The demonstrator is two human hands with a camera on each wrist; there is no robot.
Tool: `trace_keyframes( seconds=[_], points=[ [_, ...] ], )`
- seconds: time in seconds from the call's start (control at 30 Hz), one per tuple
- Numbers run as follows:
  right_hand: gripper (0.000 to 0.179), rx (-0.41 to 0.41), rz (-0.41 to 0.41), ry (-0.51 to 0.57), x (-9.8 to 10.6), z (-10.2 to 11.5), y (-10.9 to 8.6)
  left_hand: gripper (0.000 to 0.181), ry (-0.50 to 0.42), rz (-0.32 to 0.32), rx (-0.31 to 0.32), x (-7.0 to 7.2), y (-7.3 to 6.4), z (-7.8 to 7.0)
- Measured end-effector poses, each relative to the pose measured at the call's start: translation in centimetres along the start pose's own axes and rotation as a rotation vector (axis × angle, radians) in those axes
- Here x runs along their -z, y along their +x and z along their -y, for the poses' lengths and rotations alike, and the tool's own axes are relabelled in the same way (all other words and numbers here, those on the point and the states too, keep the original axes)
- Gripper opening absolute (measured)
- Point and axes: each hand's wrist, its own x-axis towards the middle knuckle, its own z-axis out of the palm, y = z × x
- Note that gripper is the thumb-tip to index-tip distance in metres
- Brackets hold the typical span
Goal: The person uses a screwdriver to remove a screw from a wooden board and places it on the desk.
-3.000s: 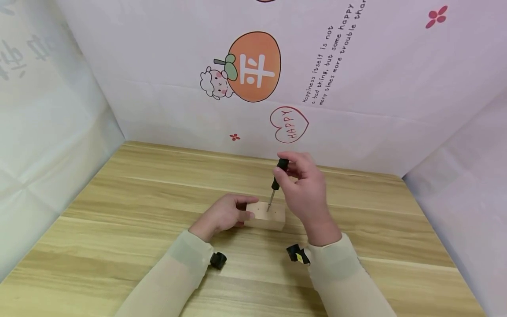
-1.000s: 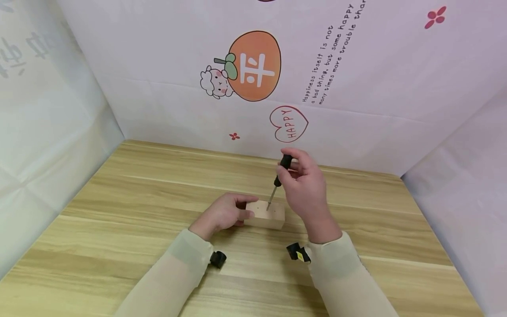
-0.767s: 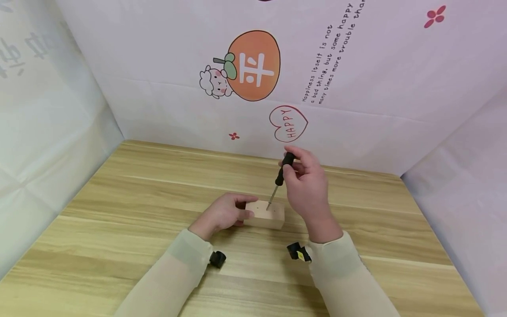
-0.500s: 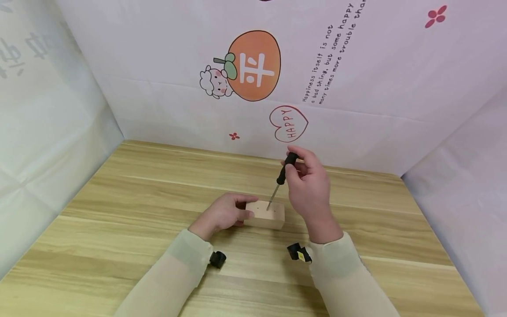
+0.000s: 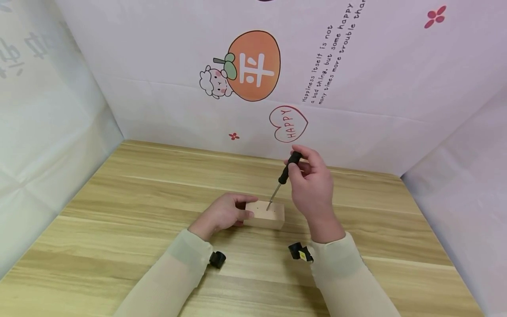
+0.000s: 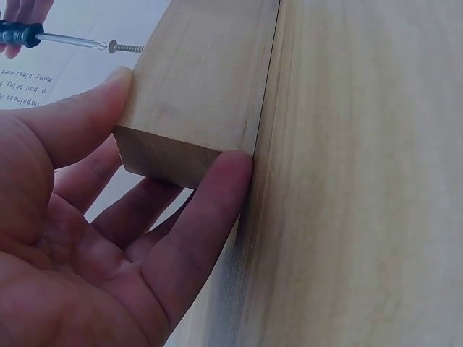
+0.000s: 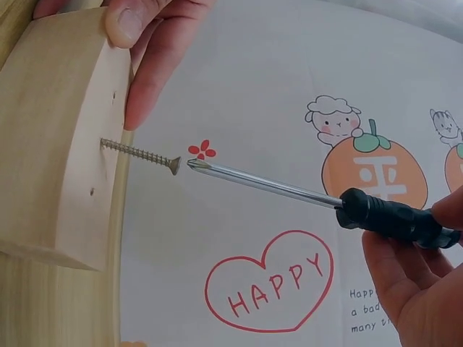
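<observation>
A pale wooden block [image 5: 264,222] lies on the table, and my left hand [image 5: 225,212] grips its left end between thumb and fingers. From the block's top face stands a screw [image 7: 141,153], its threads mostly exposed and its head free. Small holes [image 7: 92,191] show on that face to either side of it. My right hand [image 5: 313,185] holds a screwdriver [image 7: 391,217] by its dark handle. In the right wrist view the cross-shaped tip sits just off the screw head, with a small gap. The screwdriver leans up and to the right.
The wood-grain table [image 5: 158,185] runs back to a white printed backdrop [image 5: 178,114] close behind the right hand. White sheets also hang at the left and right sides. A small black wrist camera [image 5: 217,259] sticks out from the left sleeve.
My right hand has shifted a little to the right, and the screwdriver handle leans further right than before. In the right wrist view its tip is now off the screw head. Left hand and block stay put.
</observation>
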Motion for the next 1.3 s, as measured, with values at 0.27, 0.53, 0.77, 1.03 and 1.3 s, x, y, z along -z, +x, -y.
trace_keyframes(
  seconds=[0.27, 0.53, 0.77, 1.03, 1.3],
  points=[
    [0.030, -0.134, -0.088, 0.071, 2.8, -1.1, 1.6, 0.045, -0.002, 0.003, -0.005, -0.2, -0.1, 0.0],
    [0.022, -0.475, -0.263, 0.568, 10.0, -6.4, 4.1, 0.045, 0.002, -0.001, 0.000, -0.3, -0.2, -0.1],
    [0.053, -0.920, -0.235, 1.256, 17.5, -12.3, 3.3, 0.046, -0.005, -0.001, -0.004, -0.2, -0.3, 0.2],
    [0.072, -1.087, -0.038, 1.248, 20.1, -15.4, 0.9, 0.045, -0.019, -0.007, -0.004, 0.0, -0.3, 0.2],
    [0.074, -0.959, 0.304, 0.810, 21.0, -15.9, -1.2, 0.046, -0.019, -0.005, -0.004, -0.3, -0.3, 0.0]
  ],
)
